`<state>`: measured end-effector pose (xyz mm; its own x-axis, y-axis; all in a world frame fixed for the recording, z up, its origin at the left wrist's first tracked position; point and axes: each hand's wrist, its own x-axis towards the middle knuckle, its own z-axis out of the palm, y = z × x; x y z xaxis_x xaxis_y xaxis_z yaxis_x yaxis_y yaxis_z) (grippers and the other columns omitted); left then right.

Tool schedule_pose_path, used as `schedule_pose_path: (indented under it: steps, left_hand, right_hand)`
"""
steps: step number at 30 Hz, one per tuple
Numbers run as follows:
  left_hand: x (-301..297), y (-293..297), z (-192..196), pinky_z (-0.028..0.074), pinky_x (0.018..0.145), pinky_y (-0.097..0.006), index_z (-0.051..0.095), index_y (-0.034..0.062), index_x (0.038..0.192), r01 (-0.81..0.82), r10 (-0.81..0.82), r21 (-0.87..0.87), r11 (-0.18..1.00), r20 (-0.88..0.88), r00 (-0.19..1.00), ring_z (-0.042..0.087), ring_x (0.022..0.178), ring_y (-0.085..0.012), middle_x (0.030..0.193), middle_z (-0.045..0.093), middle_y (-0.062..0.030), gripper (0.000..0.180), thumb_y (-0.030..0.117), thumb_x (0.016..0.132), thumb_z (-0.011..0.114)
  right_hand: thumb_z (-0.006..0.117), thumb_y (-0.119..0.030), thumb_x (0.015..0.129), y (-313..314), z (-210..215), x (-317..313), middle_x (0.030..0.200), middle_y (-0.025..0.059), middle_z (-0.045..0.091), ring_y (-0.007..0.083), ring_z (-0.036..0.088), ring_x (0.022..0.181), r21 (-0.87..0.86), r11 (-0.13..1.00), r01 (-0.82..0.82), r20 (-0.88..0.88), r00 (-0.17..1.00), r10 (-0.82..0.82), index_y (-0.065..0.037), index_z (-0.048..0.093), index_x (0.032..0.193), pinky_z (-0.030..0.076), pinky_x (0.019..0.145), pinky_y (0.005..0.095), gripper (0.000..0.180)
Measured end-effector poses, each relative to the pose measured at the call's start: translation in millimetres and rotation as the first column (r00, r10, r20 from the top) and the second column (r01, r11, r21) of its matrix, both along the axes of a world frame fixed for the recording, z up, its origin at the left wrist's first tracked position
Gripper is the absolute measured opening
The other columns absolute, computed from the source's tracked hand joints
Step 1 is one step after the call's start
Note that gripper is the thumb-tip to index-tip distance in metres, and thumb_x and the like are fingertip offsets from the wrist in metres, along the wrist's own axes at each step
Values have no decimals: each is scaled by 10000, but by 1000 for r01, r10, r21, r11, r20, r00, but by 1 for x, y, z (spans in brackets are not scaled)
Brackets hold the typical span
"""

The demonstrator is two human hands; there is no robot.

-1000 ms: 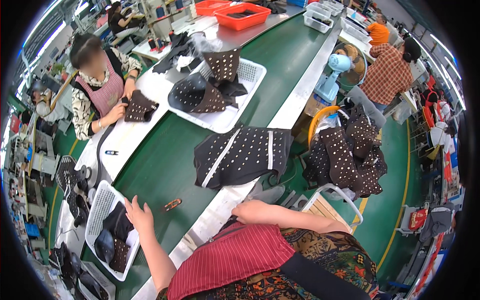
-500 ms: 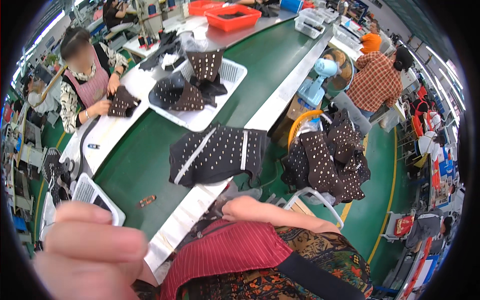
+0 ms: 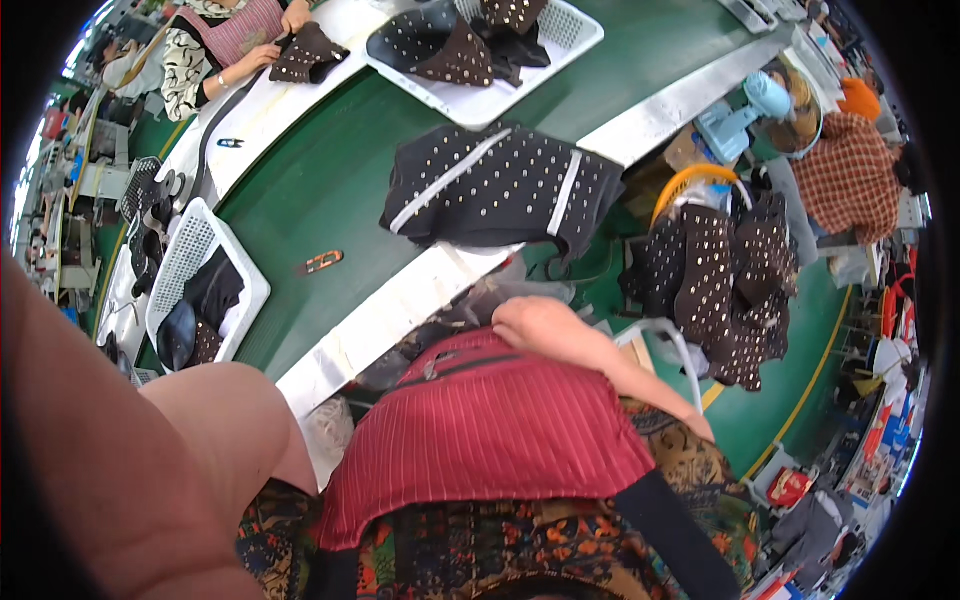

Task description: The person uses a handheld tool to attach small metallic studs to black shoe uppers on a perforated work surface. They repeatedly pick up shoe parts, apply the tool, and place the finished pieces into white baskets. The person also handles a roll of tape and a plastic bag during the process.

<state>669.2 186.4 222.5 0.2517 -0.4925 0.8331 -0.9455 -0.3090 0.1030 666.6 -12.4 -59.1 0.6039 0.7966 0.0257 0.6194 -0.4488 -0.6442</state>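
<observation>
My left hand [image 3: 110,450] looms close to the camera at the lower left, its fingers hidden. My right hand [image 3: 540,325] rests low at the top of the red striped apron [image 3: 500,420], beside the table's white edge [image 3: 400,300]. Its fingers bend down out of sight, so I cannot see whether it holds anything. Just beyond lies a black fabric piece [image 3: 475,195] with pale dots and two light strips, overhanging the edge. Left of it, orange thread snips [image 3: 322,262] lie on the green surface.
A white basket [image 3: 258,290] with dark pieces stands left; another white basket [image 3: 560,75] stands farther back. Across the table, a person's hands [image 3: 262,58] hold a dotted brown piece [image 3: 305,55]. Dotted pieces [image 3: 710,270] drape over a yellow-rimmed container [image 3: 690,178] near a blue fan [image 3: 745,115].
My view has tilted down, so the table things sit higher in the picture. My left hand has come nearer the camera, its fingers no longer showing. My right hand stays by the apron.
</observation>
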Motion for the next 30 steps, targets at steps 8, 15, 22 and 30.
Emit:
schedule_pose_path:
  steps: [8, 15, 22, 30]
  left_hand:
    - [-5, 6, -20, 401, 925, -411, 362, 22, 1290, -46, 46, 5, 999, -30, 999, 515, 1070, -322, 1220, 479, -237, 514, 98, 812, 538]
    - [-2, 0, -28, 383, 952, -409, 306, 32, 1333, -71, 71, -8, 997, -5, 997, 486, 1120, -327, 1267, 445, -239, 559, 92, 829, 541]
    - [0, -1, -18, 366, 980, -407, 251, 43, 1376, -112, 112, -15, 994, 36, 993, 457, 1170, -333, 1315, 411, -240, 608, 86, 846, 545]
    - [22, 20, -73, 345, 1011, -404, 188, 54, 1426, -472, 299, -403, 784, -421, 856, 424, 1228, -339, 1369, 373, -241, 667, 79, 865, 548]
  right_hand:
    - [567, -199, 815, 3, 2, 0, 742, 101, 584, 305, 598, 704, -22, 999, -23, -16, 1000, 23, -81, 572, 780, 487, 647, 419, 123]
    - [554, -185, 831, 4, 10, 1, 826, 134, 602, 315, 595, 815, -47, 999, -2, -90, 996, -2, -66, 600, 869, 482, 725, 413, 133]
    - [593, -128, 794, -18, 30, 38, 848, 144, 598, 327, 583, 817, 67, 975, 214, 37, 976, -216, -53, 601, 901, 477, 734, 410, 131]
    - [645, -265, 785, -41, 16, 184, 1049, 161, 604, 329, 560, 1015, 68, 819, 569, 409, 733, -543, -6, 587, 1050, 449, 876, 383, 375]
